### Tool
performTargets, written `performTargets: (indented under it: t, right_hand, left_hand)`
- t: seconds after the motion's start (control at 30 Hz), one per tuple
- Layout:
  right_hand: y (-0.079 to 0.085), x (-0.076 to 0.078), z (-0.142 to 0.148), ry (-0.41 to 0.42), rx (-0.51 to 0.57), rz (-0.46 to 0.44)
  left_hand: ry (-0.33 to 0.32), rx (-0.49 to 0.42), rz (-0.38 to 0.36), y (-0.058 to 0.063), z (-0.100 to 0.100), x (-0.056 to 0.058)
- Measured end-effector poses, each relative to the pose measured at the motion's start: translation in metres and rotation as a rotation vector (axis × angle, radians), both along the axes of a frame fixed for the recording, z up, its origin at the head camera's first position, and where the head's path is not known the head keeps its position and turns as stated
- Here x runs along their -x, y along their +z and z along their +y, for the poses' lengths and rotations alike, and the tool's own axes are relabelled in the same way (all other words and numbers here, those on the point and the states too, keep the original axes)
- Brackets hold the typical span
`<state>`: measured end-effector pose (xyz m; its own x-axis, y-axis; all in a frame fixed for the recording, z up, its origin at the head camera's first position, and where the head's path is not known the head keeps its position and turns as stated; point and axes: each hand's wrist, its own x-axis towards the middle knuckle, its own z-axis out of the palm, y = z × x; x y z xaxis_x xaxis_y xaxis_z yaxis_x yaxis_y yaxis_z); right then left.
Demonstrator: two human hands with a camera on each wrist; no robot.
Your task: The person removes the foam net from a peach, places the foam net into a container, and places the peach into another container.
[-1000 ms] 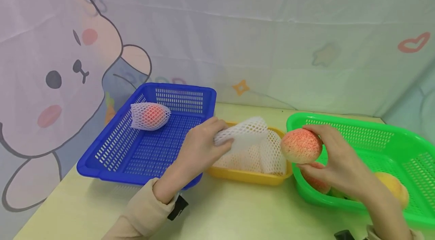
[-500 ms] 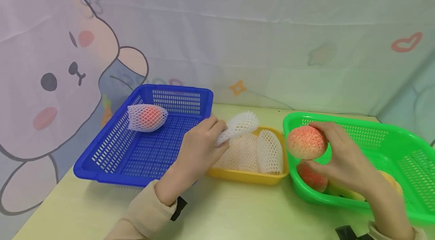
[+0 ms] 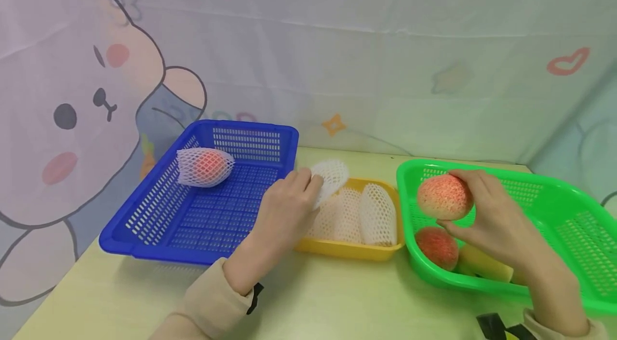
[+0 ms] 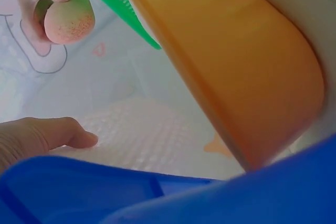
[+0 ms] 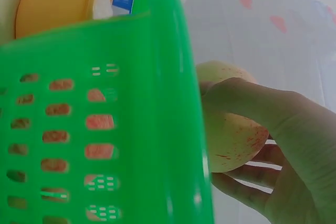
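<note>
My left hand pinches a white foam fruit net above the left part of the yellow tray. In the left wrist view its thumb presses on the pale mesh. My right hand grips a pink and cream peach between thumb and fingers, raised over the left end of the green basket. The right wrist view shows the peach partly hidden by the basket's wall. More foam nets lie in the yellow tray.
In the blue basket on the left rests a peach in a foam net. A redder peach and a yellow fruit lie in the green basket. A printed cloth hangs behind the table.
The left hand has drawn the foam net left and its free end has come nearer the hand. My right hand has shifted the peach slightly right, over the green basket.
</note>
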<state>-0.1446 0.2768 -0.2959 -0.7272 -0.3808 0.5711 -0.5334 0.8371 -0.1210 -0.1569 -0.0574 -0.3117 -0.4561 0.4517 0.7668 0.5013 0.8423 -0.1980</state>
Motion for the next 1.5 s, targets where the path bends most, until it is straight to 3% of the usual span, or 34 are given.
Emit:
performTargets:
  t: [0.23,0.6,0.9,1.3,1.5]
  right_hand:
    - [0.0,0.002,0.012,-0.063,-0.019,-0.014]
    - [-0.003,0.006,0.029,-0.109,-0.052,-0.06]
    - [-0.011,0.011,0.033,-0.101,-0.087,-0.119]
    - [-0.02,0.017,0.036,-0.116,-0.088,-0.179]
    - [-0.023,0.02,0.038,-0.117,-0.076,-0.196]
  left_hand:
    - [0.07,0.058,0.092,-0.008,0.011,-0.004]
    - [0.172,0.104,0.141,-0.026,0.034,0.0]
    - [0.239,0.125,0.098,-0.038,0.046,0.005]
    - [0.327,0.127,-0.015,-0.052,0.045,0.016]
    - [0.423,0.111,-0.015,-0.055,0.045,0.019]
